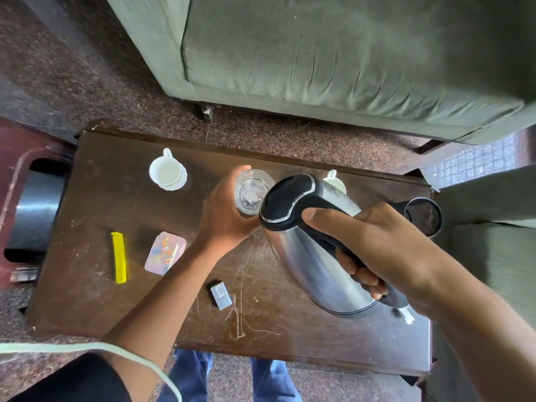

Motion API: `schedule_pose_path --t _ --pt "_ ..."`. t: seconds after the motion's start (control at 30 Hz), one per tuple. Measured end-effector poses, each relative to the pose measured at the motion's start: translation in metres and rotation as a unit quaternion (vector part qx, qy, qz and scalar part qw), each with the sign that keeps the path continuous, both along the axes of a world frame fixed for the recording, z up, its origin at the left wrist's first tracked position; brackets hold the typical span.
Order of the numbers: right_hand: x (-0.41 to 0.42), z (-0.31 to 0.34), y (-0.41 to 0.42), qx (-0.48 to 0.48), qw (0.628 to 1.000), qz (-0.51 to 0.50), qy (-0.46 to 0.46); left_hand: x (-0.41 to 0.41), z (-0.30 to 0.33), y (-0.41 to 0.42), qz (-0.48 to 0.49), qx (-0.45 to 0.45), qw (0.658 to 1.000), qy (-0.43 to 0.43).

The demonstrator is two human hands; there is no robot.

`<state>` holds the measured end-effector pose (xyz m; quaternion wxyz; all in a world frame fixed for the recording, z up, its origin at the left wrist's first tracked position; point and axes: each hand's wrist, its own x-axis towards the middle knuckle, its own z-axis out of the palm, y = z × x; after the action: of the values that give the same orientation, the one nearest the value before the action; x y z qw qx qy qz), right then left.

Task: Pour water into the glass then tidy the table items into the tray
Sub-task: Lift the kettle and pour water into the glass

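Right hand (385,245) clenched round handle of steel kettle (304,256), tilted over table (101,285) middle, lid end beside glass (251,191). Left hand (224,216) fingers wrap glass, toward far edge.

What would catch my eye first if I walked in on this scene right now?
Probably the shiny steel kettle, tipped toward a clear glass at the middle of the dark wooden table. The right hand grips its black handle while the left hand holds the glass. Next, the bright yellow clip lying at the left.
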<state>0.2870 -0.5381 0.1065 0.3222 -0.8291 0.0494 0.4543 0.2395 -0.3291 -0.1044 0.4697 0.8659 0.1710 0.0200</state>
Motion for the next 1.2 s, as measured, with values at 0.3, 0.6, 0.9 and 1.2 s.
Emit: schedule_pose_path --t 0.3,0.6,0.9,1.2 --pt "0.000 -0.002 -0.004 -0.001 1.000 0.001 -0.004 0.000 -0.002 -0.004 -0.003 0.005 1.000 0.002" --pt "0.000 -0.002 -0.005 -0.012 1.000 -0.001 -0.003 -0.001 0.000 -0.006 0.001 -0.002 1.000 0.012" --pt "-0.001 -0.001 -0.007 -0.005 1.000 -0.002 -0.002 -0.003 0.002 -0.008 -0.003 -0.003 1.000 0.025" --pt "-0.002 0.005 -0.007 -0.006 1.000 -0.002 -0.009 -0.004 0.000 -0.013 0.004 -0.001 0.999 0.038"
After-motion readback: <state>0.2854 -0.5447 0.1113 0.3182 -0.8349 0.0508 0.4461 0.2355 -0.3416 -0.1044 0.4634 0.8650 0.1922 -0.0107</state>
